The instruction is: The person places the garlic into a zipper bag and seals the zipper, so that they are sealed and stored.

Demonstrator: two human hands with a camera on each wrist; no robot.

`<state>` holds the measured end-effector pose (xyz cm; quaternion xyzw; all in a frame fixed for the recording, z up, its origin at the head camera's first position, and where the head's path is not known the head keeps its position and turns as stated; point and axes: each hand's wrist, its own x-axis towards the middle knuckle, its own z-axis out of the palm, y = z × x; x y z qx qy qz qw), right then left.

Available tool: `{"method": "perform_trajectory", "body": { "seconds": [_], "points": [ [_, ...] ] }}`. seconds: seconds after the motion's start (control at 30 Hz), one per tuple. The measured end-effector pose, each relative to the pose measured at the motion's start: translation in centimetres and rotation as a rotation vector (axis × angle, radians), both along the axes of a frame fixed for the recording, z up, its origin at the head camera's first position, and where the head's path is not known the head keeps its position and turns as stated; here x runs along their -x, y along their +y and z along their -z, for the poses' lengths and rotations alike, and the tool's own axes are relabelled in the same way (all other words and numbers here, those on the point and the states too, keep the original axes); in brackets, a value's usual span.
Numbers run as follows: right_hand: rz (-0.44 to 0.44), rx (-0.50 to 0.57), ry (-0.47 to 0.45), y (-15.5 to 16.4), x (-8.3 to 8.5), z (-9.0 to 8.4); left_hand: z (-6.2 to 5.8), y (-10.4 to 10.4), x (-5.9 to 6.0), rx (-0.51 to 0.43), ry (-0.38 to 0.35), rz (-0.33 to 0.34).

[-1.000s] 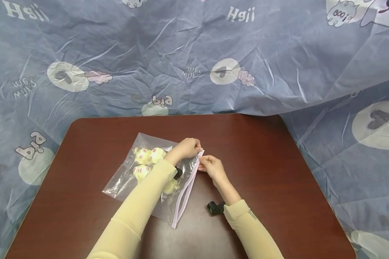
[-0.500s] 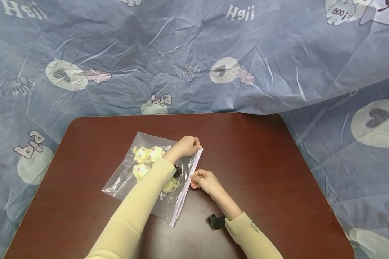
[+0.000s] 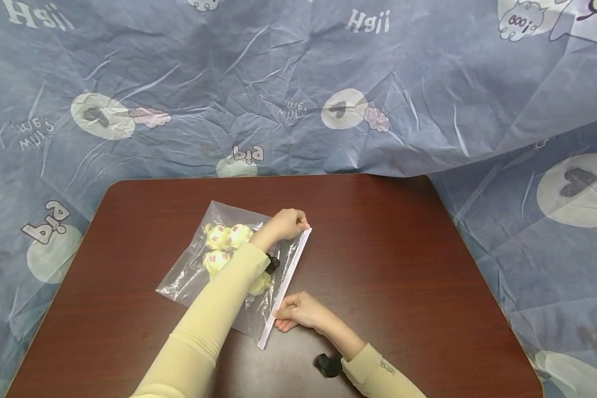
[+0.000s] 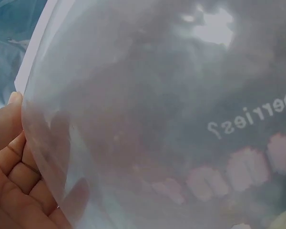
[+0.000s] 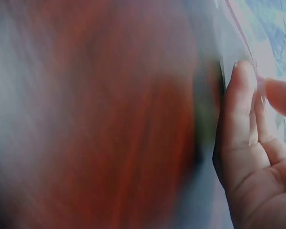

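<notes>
A clear zip bag with yellow and pink round toys inside lies on the dark brown table. My left hand grips the bag's far top corner at the end of the white zip strip. My right hand pinches the zip strip near its lower end. In the left wrist view the bag's plastic fills the frame with fingers curled at its edge. The right wrist view is blurred; fingers pinch the bag's edge.
A crumpled blue printed sheet hangs behind the table and spreads to the right. The table's front edge is out of frame. Black wrist straps show on both forearms.
My right hand has slid along the zip strip from its far end down toward me, closing the opening. The left hand has kept hold of the far corner.
</notes>
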<state>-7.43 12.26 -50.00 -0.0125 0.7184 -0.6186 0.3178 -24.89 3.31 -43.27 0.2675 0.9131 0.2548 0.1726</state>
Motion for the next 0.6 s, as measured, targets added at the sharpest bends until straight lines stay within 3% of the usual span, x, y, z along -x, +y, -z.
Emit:
{"method": "perform_trajectory", "body": {
  "seconds": [0.3,0.6],
  "points": [
    [-0.066,0.014,-0.079,-1.7,-2.2,0.5,0.1,0.1,0.1,-0.037,0.011,-0.032],
    [-0.081,-0.048,-0.082,-1.7,-2.5,0.5,0.5,0.5,-0.4,-0.041,-0.004,-0.047]
  ]
}}
